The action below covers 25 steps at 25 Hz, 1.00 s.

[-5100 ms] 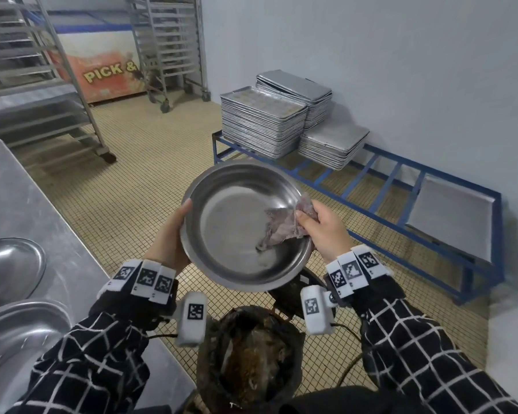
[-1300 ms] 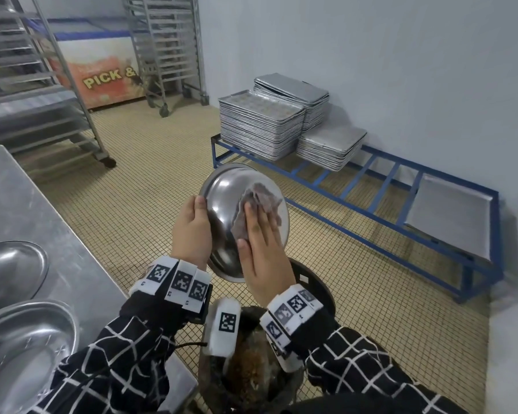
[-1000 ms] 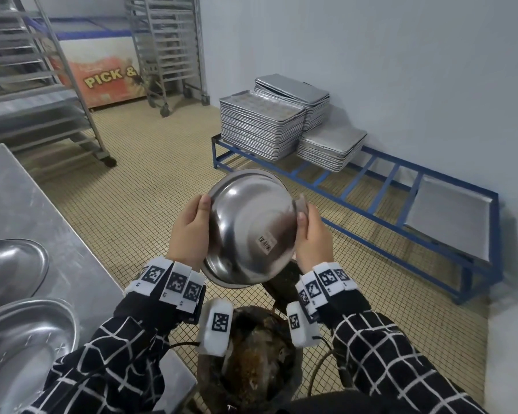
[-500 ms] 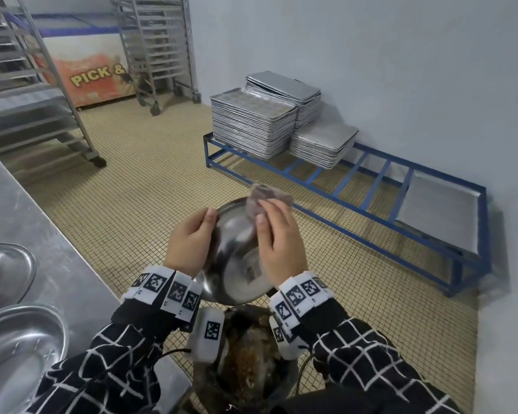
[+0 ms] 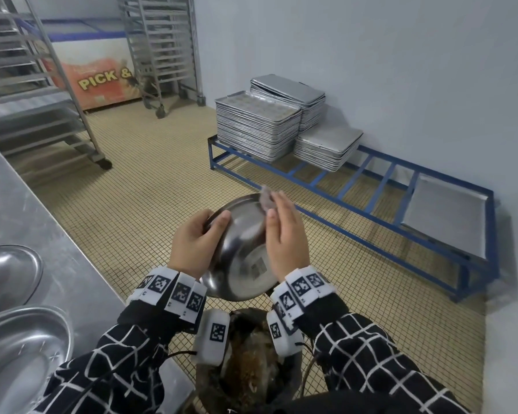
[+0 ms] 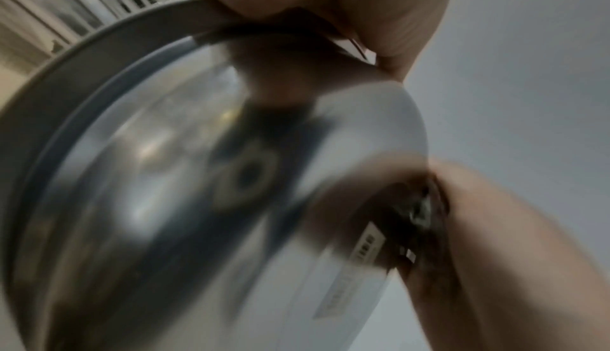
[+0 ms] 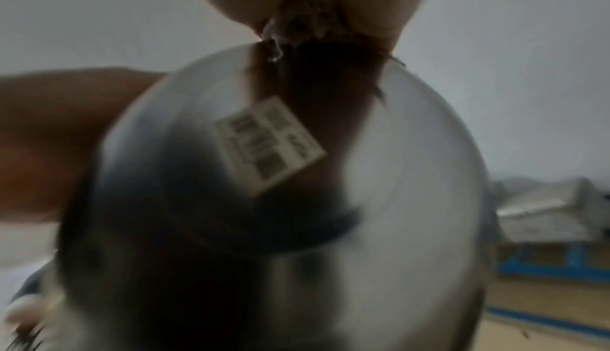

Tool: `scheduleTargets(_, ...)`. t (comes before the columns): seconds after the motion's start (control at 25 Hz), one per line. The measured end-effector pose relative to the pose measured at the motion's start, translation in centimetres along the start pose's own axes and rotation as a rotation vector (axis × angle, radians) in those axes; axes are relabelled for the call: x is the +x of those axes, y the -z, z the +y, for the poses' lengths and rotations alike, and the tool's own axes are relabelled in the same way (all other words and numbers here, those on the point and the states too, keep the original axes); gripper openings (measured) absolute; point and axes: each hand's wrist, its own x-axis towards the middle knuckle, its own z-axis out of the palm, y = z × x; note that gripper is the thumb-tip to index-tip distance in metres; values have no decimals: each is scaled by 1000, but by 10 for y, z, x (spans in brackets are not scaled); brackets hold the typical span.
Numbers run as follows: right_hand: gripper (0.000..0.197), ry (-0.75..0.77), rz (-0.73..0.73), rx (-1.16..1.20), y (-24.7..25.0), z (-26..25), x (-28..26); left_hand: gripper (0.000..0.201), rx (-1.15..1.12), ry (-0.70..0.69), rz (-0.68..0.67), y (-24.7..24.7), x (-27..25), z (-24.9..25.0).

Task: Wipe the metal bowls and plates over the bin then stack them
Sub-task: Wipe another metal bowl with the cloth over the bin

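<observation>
Over the bin (image 5: 245, 369), a metal bowl (image 5: 243, 249) is held tilted, its underside turned toward the camera, a barcode sticker (image 7: 269, 145) stuck on its base. The rim is gripped by the left hand (image 5: 192, 243), thumb curled over the edge. A crumpled cloth (image 5: 266, 201) is pressed against the bowl's outer wall by the right hand (image 5: 287, 237), fingers fairly straight over it; most of the cloth is hidden behind that hand. The bowl's inside cannot be seen. Both wrist views are badly blurred, and little beyond bowl, sticker and cloth can be made out there. The bin's contents are dark and unclear, and its rim is partly covered by the sleeves. At lower left, on the steel counter (image 5: 27, 210), two more bowls (image 5: 21, 348) are cut off by the frame edge. A tiled floor is seen, a blue rack (image 5: 371, 198) along the wall loaded with stacked trays (image 5: 257, 127), and wheeled tray trolleys (image 5: 162, 49) at the back.
</observation>
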Motion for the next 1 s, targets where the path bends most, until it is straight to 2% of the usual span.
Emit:
scheduleTargets(0.16,36,-499,-14,441,13,32,-11,29,-115,97,49,6,3,-13)
scheduleTargets(0.28,23,-602,-7,559,11,46,-23,32,-148,142,74,6,3,-21)
scheduleTargets(0.4,23,-525,32,414,25,46,-14,21,-124,128,2,4,0,-28)
scheduleTargets(0.48,24,-400,-3,255,40,44,-2,13,-144,121,-97,4,0,-29)
scheduleTargets(0.64,17,-38,-304,7,58,22,17,21,-19,111,-235,-2,-2,-21)
scheduleTargets(0.72,19,105,-366,-85,52,14,20,28,46,116,-283,-7,-4,-15)
scheduleTargets(0.8,19,140,-308,-49,42,14,21,31,40,142,-243,-10,-3,-15)
scheduleTargets(0.96,24,123,63,5,21,17,10,27,74,194,-157,-9,-2,-14)
scheduleTargets(1.0,22,132,104,3,15,13,3,27,69,205,-149,-10,-2,-14)
